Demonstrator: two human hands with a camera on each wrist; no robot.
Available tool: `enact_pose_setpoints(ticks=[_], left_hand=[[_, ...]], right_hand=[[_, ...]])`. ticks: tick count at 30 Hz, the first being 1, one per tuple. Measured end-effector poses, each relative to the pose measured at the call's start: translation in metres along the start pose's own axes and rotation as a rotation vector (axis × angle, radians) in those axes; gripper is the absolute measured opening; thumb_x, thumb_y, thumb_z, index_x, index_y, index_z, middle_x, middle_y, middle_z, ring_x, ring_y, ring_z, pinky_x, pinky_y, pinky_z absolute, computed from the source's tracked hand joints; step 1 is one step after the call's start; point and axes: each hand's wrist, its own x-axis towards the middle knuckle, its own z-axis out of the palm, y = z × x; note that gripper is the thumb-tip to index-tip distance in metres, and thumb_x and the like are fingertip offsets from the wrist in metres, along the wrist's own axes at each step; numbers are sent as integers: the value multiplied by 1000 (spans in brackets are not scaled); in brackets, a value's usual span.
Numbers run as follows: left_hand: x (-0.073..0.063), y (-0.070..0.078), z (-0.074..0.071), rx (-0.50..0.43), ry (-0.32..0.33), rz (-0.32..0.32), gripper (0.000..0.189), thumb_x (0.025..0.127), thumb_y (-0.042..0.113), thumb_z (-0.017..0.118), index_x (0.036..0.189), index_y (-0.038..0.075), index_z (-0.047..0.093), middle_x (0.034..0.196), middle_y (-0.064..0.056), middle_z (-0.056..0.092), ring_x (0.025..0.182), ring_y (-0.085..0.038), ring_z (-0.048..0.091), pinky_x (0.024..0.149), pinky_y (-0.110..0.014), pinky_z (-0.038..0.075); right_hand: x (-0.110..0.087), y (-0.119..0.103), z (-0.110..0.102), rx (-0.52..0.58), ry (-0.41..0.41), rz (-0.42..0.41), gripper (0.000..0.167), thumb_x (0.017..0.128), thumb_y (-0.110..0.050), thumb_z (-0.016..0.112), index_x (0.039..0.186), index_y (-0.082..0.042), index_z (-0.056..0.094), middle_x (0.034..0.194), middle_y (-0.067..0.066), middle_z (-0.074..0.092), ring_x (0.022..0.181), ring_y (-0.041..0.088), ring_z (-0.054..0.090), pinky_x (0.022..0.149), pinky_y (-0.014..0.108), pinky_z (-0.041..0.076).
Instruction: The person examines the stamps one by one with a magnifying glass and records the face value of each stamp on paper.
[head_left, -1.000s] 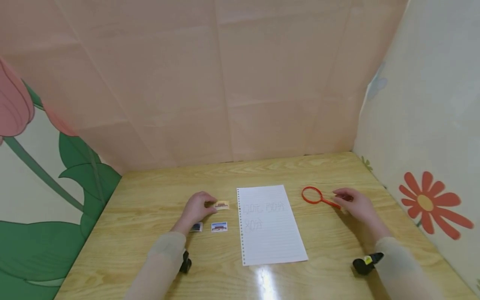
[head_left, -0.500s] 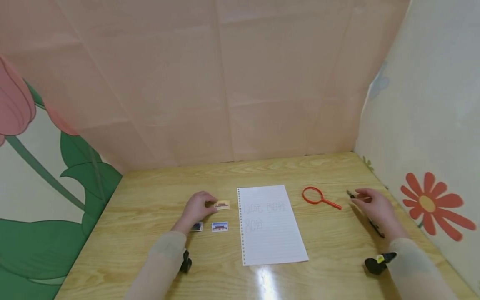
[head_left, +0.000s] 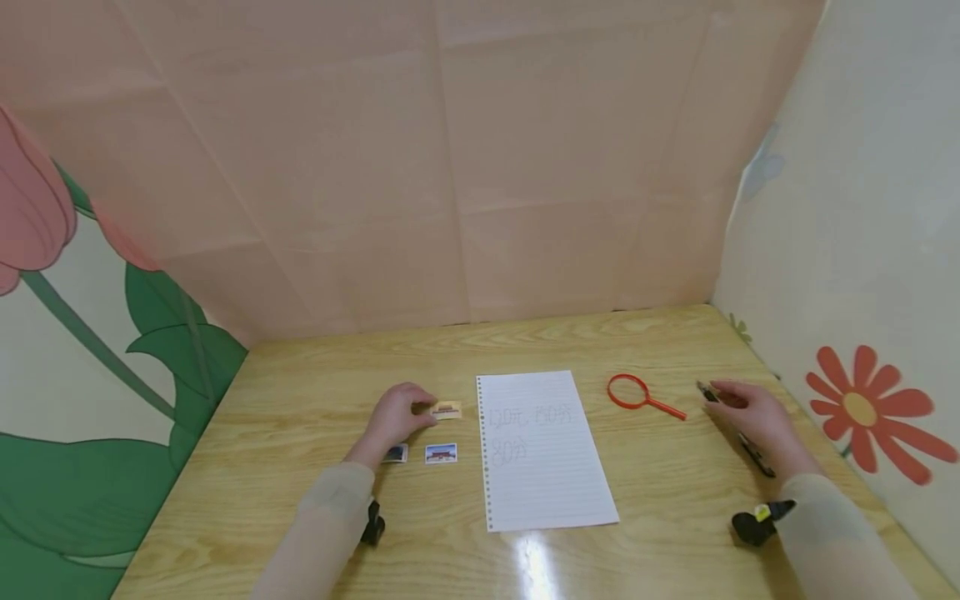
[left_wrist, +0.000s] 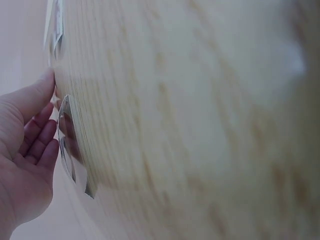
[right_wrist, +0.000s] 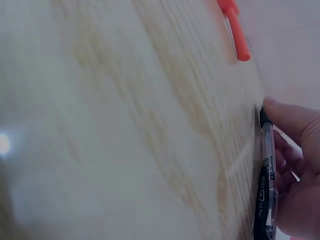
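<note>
My left hand (head_left: 397, 415) is at the left end of a yellowish postage stamp (head_left: 448, 410), thumb and forefinger at its edges; the stamp lies flat on the wooden table (head_left: 300, 383). Just below is a blue-and-white stamp (head_left: 441, 453); another stamp (head_left: 397, 454) is partly hidden by the left wrist. Over on the right, my right hand (head_left: 756, 417) pinches a black gel pen (right_wrist: 265, 185) near its tip, with the pen lying along the tabletop. Left of that hand is a red magnifying glass (head_left: 628, 391).
A lined sheet of paper (head_left: 551, 492) with pencil-grey handwriting lies at the table's centre. Behind the table hangs a pink cloth (head_left: 465, 167). A white wall (head_left: 862, 250) with a red flower stands to the right, and a painted panel (head_left: 82, 358) to the left.
My right hand has moved right, away from the magnifying glass handle, and taken hold of the pen. The left hand stays at the yellowish stamp.
</note>
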Motion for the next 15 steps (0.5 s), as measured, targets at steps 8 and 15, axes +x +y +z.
enact_pose_setpoints(ticks=[8, 15], left_hand=[[0, -1, 0, -1, 2, 13, 28, 81, 17, 83, 107, 9, 76, 105, -5, 69, 103, -25, 62, 96, -44, 49], [1, -2, 1, 2, 0, 15, 28, 81, 17, 83, 106, 9, 76, 105, -4, 69, 103, -25, 61, 96, -44, 49]], right_hand=[[0, 4, 0, -27, -30, -26, 61, 96, -30, 67, 136, 12, 50, 132, 36, 52, 115, 52, 52, 91, 63, 45], [-1, 4, -1, -112, -3, -46, 55, 94, -31, 69, 128, 11, 58, 114, 33, 63, 97, 45, 60, 78, 58, 51]])
